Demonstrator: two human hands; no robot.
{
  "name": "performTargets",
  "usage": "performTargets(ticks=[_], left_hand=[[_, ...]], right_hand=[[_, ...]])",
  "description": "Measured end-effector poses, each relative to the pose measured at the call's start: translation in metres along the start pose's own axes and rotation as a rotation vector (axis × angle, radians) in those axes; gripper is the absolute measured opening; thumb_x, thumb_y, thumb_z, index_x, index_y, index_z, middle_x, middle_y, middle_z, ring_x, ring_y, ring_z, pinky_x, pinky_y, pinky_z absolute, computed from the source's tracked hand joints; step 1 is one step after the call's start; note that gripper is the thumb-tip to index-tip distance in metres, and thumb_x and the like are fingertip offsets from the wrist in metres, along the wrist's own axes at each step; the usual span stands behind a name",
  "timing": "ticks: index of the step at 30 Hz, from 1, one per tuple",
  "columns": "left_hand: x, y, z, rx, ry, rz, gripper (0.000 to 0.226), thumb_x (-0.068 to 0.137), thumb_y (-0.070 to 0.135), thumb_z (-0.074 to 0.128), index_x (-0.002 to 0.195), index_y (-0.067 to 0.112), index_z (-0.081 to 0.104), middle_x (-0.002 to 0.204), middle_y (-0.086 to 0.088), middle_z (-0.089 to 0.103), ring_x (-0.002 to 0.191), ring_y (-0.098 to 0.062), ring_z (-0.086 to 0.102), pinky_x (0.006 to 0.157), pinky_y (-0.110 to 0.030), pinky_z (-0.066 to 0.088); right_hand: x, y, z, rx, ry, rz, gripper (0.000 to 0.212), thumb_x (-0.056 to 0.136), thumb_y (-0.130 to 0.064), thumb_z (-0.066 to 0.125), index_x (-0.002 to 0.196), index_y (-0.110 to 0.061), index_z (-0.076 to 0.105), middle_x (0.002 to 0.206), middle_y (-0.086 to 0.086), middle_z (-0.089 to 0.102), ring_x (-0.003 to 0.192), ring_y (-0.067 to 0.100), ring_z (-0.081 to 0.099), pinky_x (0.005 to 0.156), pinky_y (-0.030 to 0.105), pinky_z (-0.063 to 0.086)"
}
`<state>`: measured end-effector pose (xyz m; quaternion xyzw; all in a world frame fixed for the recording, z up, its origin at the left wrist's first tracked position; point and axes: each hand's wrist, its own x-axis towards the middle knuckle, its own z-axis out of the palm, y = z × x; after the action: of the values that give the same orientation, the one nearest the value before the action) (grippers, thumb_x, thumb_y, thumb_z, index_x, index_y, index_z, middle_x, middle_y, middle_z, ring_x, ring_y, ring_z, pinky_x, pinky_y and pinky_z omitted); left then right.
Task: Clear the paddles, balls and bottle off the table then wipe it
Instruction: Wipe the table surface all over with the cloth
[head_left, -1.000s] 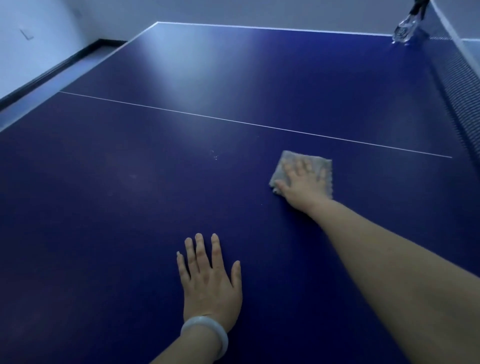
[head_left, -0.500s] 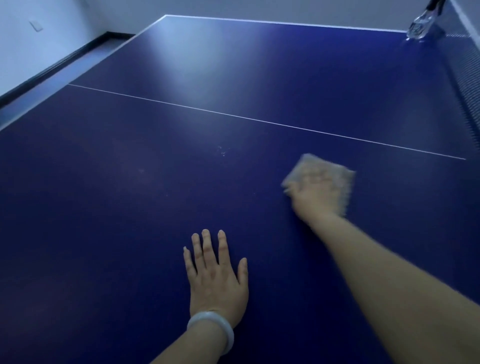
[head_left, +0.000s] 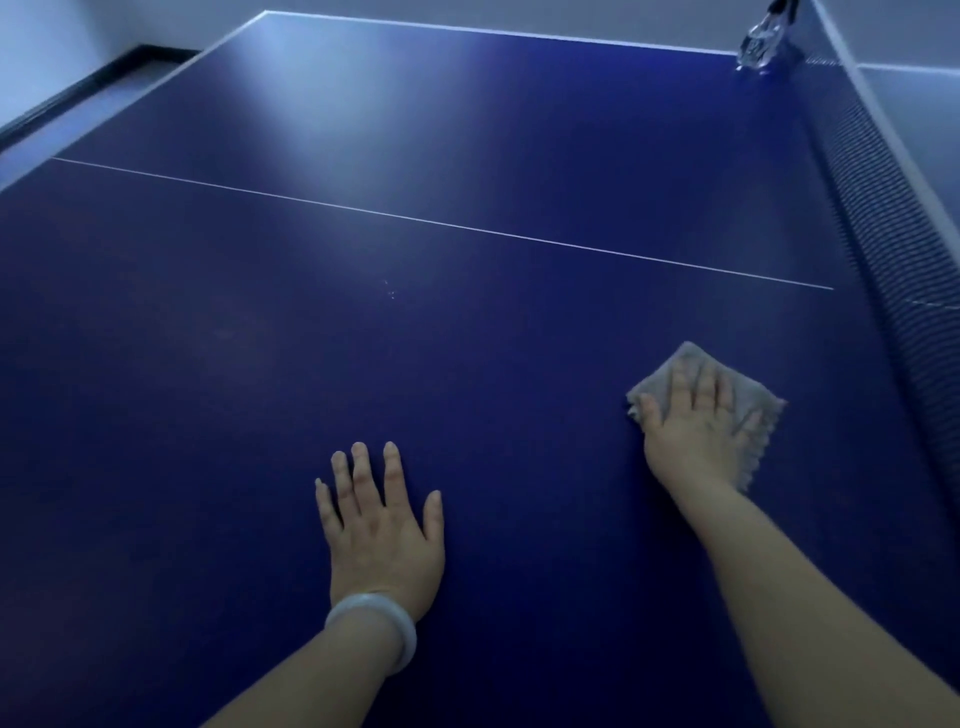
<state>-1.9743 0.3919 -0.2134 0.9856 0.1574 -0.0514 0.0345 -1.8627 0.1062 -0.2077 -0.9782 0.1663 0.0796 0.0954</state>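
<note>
The grey cloth (head_left: 719, 410) lies flat on the blue bench (head_left: 467, 130), on the near half toward the net-side edge, just short of the net (head_left: 893, 249). The right hand (head_left: 696, 421) presses it down with fingers straight and spread, the grip open and flat, not bunched round the fabric. The left hand (head_left: 382, 525) rests palm-down on the bare bench closer to the near edge, fingers also straight, holding nothing; a pale bangle (head_left: 374, 626) sits on that wrist.

No paddles or balls show anywhere on the visible surface, so that part of the clearing looks done. A clear bottle (head_left: 761, 44) appears to stand at the far corner beside the net post, so it seems one item is left to remove. Wiping is under way. A few pale specks (head_left: 389, 291) sit near the white centre line (head_left: 441, 223), and the far half looks untouched, though that is hard to judge.
</note>
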Motion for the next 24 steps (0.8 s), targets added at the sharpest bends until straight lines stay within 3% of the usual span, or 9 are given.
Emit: performTargets(ticks=[4, 6, 7, 10, 12, 14, 18, 22, 24], left_hand=[[0.000, 0.000, -0.003, -0.017, -0.011, -0.001, 0.075, 0.093, 0.059, 0.004, 0.156, 0.019, -0.005, 0.163, -0.013, -0.008, 0.149, -0.029, -0.015, 0.121, -0.051, -0.006], [-0.001, -0.001, -0.002, -0.018, -0.015, 0.003, 0.075, 0.093, 0.058, 0.004, 0.156, 0.018, -0.005, 0.163, -0.013, -0.007, 0.149, -0.030, -0.014, 0.121, -0.052, -0.005], [-0.001, -0.002, -0.002, -0.023, -0.013, 0.003, 0.075, 0.093, 0.058, 0.005, 0.156, 0.018, -0.004, 0.163, -0.013, -0.006, 0.149, -0.030, -0.013, 0.121, -0.052, -0.005], [-0.001, -0.003, 0.000, -0.030, -0.004, 0.008, 0.075, 0.092, 0.058, 0.004, 0.155, 0.018, -0.004, 0.163, -0.014, -0.006, 0.149, -0.032, -0.013, 0.120, -0.053, -0.006], [-0.001, -0.004, 0.001, -0.037, -0.003, 0.018, 0.076, 0.092, 0.058, 0.004, 0.155, 0.017, -0.005, 0.162, -0.015, -0.007, 0.149, -0.033, -0.014, 0.120, -0.054, -0.005], [-0.001, -0.006, 0.001, -0.047, -0.009, 0.028, 0.076, 0.093, 0.059, 0.004, 0.155, 0.016, -0.005, 0.162, -0.015, -0.007, 0.149, -0.034, -0.013, 0.120, -0.055, -0.004], [-0.003, -0.015, -0.009, -0.170, -0.033, 0.085, 0.072, 0.097, 0.057, 0.013, 0.156, 0.018, 0.000, 0.163, -0.014, -0.009, 0.149, -0.030, -0.017, 0.120, -0.051, -0.012], [-0.003, -0.052, -0.025, -0.546, -0.076, 0.233, 0.054, 0.103, 0.042, 0.032, 0.154, 0.026, 0.021, 0.164, 0.001, 0.005, 0.149, -0.013, -0.010, 0.119, -0.031, -0.012], [-0.001, -0.093, -0.029, -0.573, -0.038, 0.289, 0.053, 0.103, 0.038, 0.035, 0.153, 0.026, 0.023, 0.163, 0.005, 0.011, 0.149, -0.008, -0.003, 0.117, -0.024, -0.008]], right_hand=[[-0.078, -0.047, 0.028, -0.093, -0.026, -0.562, 0.064, 0.097, -0.059, 0.006, 0.153, -0.034, -0.011, 0.160, -0.005, -0.020, 0.148, 0.015, -0.023, 0.115, 0.053, -0.021], [-0.092, -0.037, 0.031, -0.153, -0.069, -0.698, 0.065, 0.094, -0.063, 0.003, 0.152, -0.038, -0.010, 0.161, -0.008, -0.017, 0.146, 0.009, -0.025, 0.117, 0.050, -0.019], [-0.090, -0.023, 0.029, -0.155, -0.070, -0.643, 0.064, 0.094, -0.063, 0.003, 0.151, -0.037, -0.010, 0.162, -0.009, -0.015, 0.146, 0.009, -0.024, 0.117, 0.051, -0.016], [-0.086, 0.025, 0.018, -0.038, -0.018, -0.177, 0.068, 0.093, -0.063, -0.002, 0.154, -0.033, -0.009, 0.163, -0.005, -0.014, 0.149, 0.014, -0.016, 0.120, 0.055, -0.006], [-0.100, 0.027, 0.016, -0.051, 0.004, 0.020, 0.076, 0.087, -0.065, -0.008, 0.155, -0.030, -0.010, 0.163, -0.002, -0.017, 0.149, 0.016, -0.018, 0.119, 0.057, -0.005], [-0.125, -0.004, 0.024, -0.070, 0.017, 0.016, 0.076, 0.087, -0.063, -0.011, 0.155, -0.027, -0.014, 0.162, 0.001, -0.020, 0.149, 0.018, -0.019, 0.119, 0.058, -0.005], [-0.164, -0.077, 0.045, -0.068, -0.010, -0.215, 0.066, 0.094, -0.059, -0.001, 0.148, -0.031, -0.027, 0.156, -0.002, -0.032, 0.146, 0.017, -0.027, 0.117, 0.056, -0.014], [-0.169, -0.100, 0.047, -0.060, -0.074, -0.244, 0.067, 0.094, -0.059, 0.002, 0.149, -0.033, -0.027, 0.156, -0.004, -0.034, 0.144, 0.015, -0.031, 0.116, 0.055, -0.016], [-0.168, -0.099, 0.046, -0.052, -0.093, -0.245, 0.067, 0.096, -0.059, 0.006, 0.150, -0.034, -0.024, 0.159, -0.004, -0.030, 0.145, 0.015, -0.029, 0.117, 0.054, -0.017]])
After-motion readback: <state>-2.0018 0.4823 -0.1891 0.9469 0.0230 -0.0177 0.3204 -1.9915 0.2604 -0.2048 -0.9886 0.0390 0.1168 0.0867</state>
